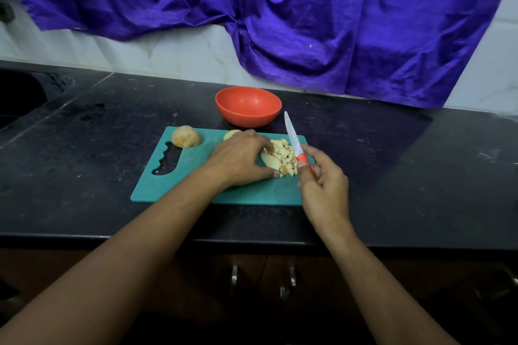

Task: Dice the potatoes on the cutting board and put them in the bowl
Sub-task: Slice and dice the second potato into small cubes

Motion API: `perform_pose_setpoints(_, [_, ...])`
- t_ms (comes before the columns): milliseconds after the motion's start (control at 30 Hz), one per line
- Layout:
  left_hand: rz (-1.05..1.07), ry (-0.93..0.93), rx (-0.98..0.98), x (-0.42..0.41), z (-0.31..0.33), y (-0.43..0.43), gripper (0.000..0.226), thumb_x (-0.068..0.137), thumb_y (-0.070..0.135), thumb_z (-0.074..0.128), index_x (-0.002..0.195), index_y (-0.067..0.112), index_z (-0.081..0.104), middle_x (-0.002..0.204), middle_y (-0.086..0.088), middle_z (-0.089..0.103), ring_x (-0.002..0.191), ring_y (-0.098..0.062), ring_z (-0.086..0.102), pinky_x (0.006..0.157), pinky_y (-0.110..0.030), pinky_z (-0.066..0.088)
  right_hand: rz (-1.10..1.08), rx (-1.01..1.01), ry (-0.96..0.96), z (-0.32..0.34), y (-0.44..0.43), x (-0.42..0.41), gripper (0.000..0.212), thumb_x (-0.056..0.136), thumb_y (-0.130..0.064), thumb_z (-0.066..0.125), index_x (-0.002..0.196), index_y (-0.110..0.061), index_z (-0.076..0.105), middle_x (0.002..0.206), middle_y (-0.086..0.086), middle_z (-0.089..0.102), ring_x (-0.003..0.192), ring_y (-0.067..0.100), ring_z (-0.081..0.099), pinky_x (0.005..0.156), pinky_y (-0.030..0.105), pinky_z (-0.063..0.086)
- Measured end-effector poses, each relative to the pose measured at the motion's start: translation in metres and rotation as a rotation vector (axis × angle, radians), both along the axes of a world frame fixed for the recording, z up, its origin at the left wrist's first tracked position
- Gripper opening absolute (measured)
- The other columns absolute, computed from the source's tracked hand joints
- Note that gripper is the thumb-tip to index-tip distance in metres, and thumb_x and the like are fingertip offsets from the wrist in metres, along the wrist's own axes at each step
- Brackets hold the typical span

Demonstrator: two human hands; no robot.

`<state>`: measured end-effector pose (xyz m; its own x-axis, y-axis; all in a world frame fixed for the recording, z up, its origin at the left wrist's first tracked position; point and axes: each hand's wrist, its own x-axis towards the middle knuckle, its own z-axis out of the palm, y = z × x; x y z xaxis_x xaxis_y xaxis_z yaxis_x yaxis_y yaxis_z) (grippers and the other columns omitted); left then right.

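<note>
A teal cutting board (pixel 173 179) lies on the black counter. A heap of diced potato pieces (pixel 281 157) sits on its right part. My left hand (pixel 238 159) cups the left side of that heap, thumb and fingers curled round the pieces. My right hand (pixel 322 185) grips the red handle of a small knife (pixel 291 134), whose blade points up and away, lifted off the board just right of the heap. A whole peeled potato (pixel 185 136) rests at the board's far left corner. Another potato (pixel 231 134) peeks out behind my left hand. The orange bowl (pixel 248 105) stands empty behind the board.
A purple cloth (pixel 280 8) hangs over the tiled wall behind the counter. A dark sink (pixel 16 98) lies at the far left. The counter's front edge (pixel 252 241) runs below the board, with cabinet handles (pixel 286 283) underneath.
</note>
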<state>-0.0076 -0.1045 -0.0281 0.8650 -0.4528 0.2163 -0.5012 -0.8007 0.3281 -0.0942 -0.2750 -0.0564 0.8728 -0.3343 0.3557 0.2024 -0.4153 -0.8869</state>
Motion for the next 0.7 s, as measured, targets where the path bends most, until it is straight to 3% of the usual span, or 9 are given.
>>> perform_pose_setpoints(167, [0.005, 0.061, 0.011, 0.009, 0.003, 0.001, 0.054, 0.075, 0.063, 0.078, 0.116, 0.03, 0.067, 0.115, 0.006, 0.062, 0.108, -0.014, 0.059, 0.093, -0.039, 0.053, 0.002, -0.004, -0.008, -0.003, -0.002, 0.002, 0.032, 0.102, -0.019, 0.06, 0.133, -0.026, 0.067, 0.064, -0.019, 0.058, 0.057, 0.001, 0.054, 0.054, 0.013, 0.041])
perform_pose_setpoints(433, [0.014, 0.177, -0.061, 0.015, 0.008, -0.005, 0.046, 0.068, 0.056, 0.085, 0.101, 0.032, 0.065, 0.096, 0.014, 0.066, 0.091, -0.008, 0.063, 0.086, -0.04, 0.055, 0.014, 0.0, -0.005, -0.005, -0.003, 0.003, 0.031, 0.102, -0.02, 0.06, 0.131, -0.03, 0.067, 0.062, -0.011, 0.058, 0.055, 0.007, 0.05, 0.051, 0.022, 0.043])
perform_pose_setpoints(567, [-0.001, 0.256, -0.128, 0.015, 0.008, -0.007, 0.044, 0.07, 0.045, 0.088, 0.103, 0.031, 0.062, 0.092, 0.011, 0.067, 0.087, -0.01, 0.064, 0.085, -0.04, 0.055, 0.022, -0.004, -0.001, -0.003, -0.003, 0.001, 0.031, 0.103, -0.019, 0.059, 0.131, -0.032, 0.065, 0.06, -0.017, 0.057, 0.053, 0.003, 0.048, 0.05, 0.019, 0.042])
perform_pose_setpoints(700, [-0.024, 0.263, -0.159, 0.017, 0.008, -0.006, 0.035, 0.071, 0.04, 0.088, 0.096, 0.03, 0.066, 0.09, 0.01, 0.068, 0.084, -0.01, 0.065, 0.083, -0.038, 0.056, 0.015, 0.0, 0.0, -0.004, -0.002, 0.002, 0.032, 0.102, -0.019, 0.06, 0.132, -0.029, 0.066, 0.062, -0.012, 0.058, 0.053, 0.003, 0.048, 0.049, 0.019, 0.04])
